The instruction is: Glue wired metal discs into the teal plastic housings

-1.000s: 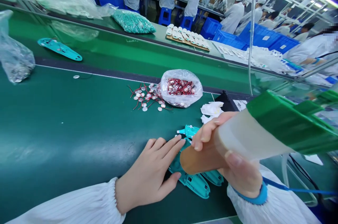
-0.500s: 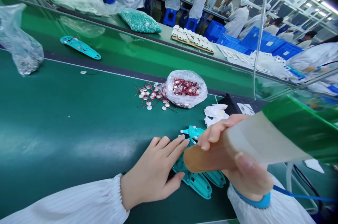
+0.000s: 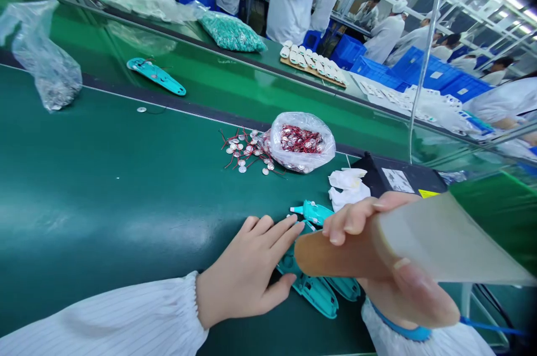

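Observation:
My left hand (image 3: 249, 272) lies with fingers stretched out, its fingertips on a teal plastic shell half (image 3: 316, 293). In my right hand (image 3: 361, 222), fingers and thumb are closed around a tool with a brown, rounded end (image 3: 331, 255) and a milky white body (image 3: 436, 238). Its kind does not show. The tool hangs over the shells and hides part of them. Beside it are another teal shell piece (image 3: 344, 288) and a teal part with a pointed white tip (image 3: 314, 212). A blue band circles my right wrist.
An open plastic bag (image 3: 282, 163) holds small metal discs with red wires; more discs (image 3: 242, 150) lie loose beside it. White cloth (image 3: 348, 191) and a black box (image 3: 390, 174) sit at right. One teal shell (image 3: 156, 76) rests on the green belt. Other people work beyond.
The teal shell on the belt has shifted right. My right hand and its tool have moved slightly right; my left hand stays at the shells. A person in the background has moved across.

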`<action>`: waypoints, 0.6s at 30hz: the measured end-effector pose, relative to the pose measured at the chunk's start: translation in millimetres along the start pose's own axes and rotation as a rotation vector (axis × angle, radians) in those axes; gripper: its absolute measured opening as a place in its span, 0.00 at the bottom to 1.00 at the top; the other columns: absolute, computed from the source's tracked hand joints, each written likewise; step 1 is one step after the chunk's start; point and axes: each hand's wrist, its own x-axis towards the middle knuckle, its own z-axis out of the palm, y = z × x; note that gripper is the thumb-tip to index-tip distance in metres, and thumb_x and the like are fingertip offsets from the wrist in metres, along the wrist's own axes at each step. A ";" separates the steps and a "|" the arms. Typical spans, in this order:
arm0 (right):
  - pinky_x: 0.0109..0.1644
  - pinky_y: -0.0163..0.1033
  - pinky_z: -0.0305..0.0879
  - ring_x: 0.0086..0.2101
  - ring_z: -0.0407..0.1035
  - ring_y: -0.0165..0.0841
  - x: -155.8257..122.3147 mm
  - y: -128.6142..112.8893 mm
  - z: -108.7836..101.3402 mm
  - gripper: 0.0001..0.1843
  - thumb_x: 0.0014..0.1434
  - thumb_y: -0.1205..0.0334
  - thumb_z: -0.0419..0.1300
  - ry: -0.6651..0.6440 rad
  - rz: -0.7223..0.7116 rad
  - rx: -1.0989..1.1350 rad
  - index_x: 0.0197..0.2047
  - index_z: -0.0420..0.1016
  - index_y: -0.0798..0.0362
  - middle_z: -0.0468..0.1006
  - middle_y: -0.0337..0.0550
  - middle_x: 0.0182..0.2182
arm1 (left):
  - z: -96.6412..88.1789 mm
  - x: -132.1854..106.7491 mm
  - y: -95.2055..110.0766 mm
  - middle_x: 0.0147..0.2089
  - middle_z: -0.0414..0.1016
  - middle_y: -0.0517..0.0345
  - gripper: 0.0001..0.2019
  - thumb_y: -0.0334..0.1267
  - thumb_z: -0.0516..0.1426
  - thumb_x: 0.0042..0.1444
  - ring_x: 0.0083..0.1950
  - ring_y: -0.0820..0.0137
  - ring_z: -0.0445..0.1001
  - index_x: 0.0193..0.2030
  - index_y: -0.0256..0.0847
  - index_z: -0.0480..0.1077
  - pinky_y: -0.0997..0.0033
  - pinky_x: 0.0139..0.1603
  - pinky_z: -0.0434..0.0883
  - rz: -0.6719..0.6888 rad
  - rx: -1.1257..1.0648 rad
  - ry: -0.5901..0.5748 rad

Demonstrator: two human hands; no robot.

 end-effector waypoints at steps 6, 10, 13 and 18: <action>0.31 0.42 0.67 0.26 0.64 0.33 1.9 2.5 3.6 0.15 0.56 0.54 0.59 0.009 -0.021 0.041 0.46 0.68 0.47 0.67 0.39 0.29 | -1.1 0.3 0.1 0.68 0.54 0.51 0.31 0.37 0.53 0.55 0.52 0.55 0.60 0.65 0.35 0.51 0.51 0.49 0.58 -0.004 -0.006 0.001; 0.31 0.42 0.67 0.25 0.64 0.33 2.5 -0.6 6.5 0.14 0.54 0.54 0.61 0.041 -0.006 0.072 0.44 0.70 0.48 0.68 0.39 0.28 | -0.8 0.2 -0.3 0.68 0.54 0.50 0.31 0.38 0.53 0.56 0.52 0.55 0.60 0.66 0.35 0.51 0.51 0.49 0.58 -0.002 0.003 -0.007; 0.31 0.42 0.68 0.25 0.65 0.32 4.0 -3.2 6.7 0.14 0.53 0.54 0.62 0.051 0.010 0.082 0.42 0.72 0.49 0.68 0.39 0.27 | -0.1 -0.4 -0.5 0.69 0.53 0.50 0.30 0.38 0.53 0.58 0.53 0.55 0.60 0.66 0.35 0.50 0.51 0.49 0.58 0.004 0.013 -0.012; 0.31 0.41 0.69 0.25 0.66 0.33 4.6 -2.2 3.6 0.15 0.52 0.54 0.63 0.064 0.065 0.140 0.42 0.71 0.49 0.70 0.39 0.27 | -0.6 -1.4 -1.4 0.69 0.53 0.49 0.29 0.40 0.52 0.59 0.53 0.55 0.60 0.66 0.35 0.50 0.52 0.49 0.58 0.014 0.033 -0.020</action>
